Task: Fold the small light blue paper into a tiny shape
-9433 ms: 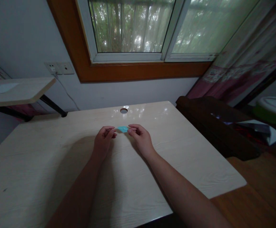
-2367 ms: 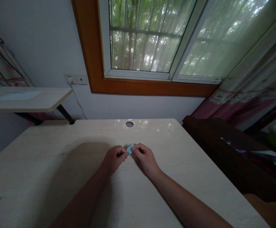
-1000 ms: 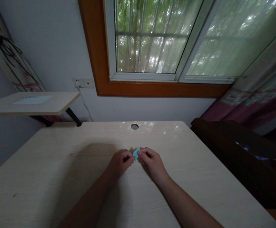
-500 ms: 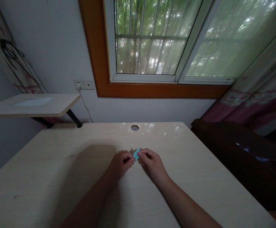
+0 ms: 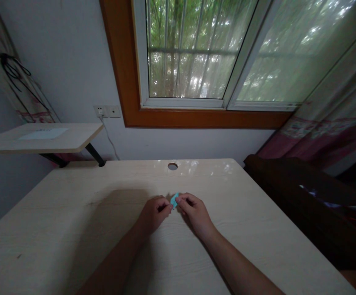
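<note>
A small piece of folded light-blue paper (image 5: pixel 174 200) is pinched between my two hands, a little above or on the desk; I cannot tell if it touches the surface. My left hand (image 5: pixel 155 211) grips its lower left edge between thumb and forefinger. On the other side, my right hand (image 5: pixel 194 209) holds the paper's right edge the same way. The fingertips cover part of the paper, so its full shape is hidden.
The pale wooden desk (image 5: pixel 245 229) has a round cable hole (image 5: pixel 172 166) near its back edge. At the back left stands a raised shelf (image 5: pixel 82 139) on black legs, bearing a white sheet (image 5: pixel 44 133). Dark furniture (image 5: pixel 276 180) lies beyond the right edge.
The whole view has shifted very slightly. Both hands keep their pinch on the blue paper, with no clear change in its shape.
</note>
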`<state>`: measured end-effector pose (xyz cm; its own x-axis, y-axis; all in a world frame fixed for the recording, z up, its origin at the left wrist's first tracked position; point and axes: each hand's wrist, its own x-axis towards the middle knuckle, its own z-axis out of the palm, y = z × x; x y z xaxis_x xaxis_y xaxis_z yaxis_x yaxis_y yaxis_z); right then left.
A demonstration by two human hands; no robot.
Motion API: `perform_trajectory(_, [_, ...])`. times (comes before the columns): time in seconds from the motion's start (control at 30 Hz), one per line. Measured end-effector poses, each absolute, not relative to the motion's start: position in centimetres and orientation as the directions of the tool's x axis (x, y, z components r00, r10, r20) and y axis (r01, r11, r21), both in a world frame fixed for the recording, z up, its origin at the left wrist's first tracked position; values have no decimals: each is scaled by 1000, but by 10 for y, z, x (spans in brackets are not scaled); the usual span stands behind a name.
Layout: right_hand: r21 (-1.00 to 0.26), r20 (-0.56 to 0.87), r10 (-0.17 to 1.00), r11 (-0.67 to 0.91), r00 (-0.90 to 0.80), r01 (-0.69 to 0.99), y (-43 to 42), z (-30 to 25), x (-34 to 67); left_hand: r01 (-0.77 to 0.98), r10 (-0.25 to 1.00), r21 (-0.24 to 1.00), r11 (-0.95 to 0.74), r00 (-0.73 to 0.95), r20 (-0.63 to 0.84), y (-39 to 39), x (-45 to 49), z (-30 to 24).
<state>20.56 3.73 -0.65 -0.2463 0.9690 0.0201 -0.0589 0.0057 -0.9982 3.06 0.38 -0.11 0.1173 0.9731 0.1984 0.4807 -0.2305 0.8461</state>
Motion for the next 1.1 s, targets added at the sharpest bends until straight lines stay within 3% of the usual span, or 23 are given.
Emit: perform_trajectory(1.1, [-998,41,965,25,-259,-65,36,-5,204,473,984,863,-176,72,162,5,29,-2])
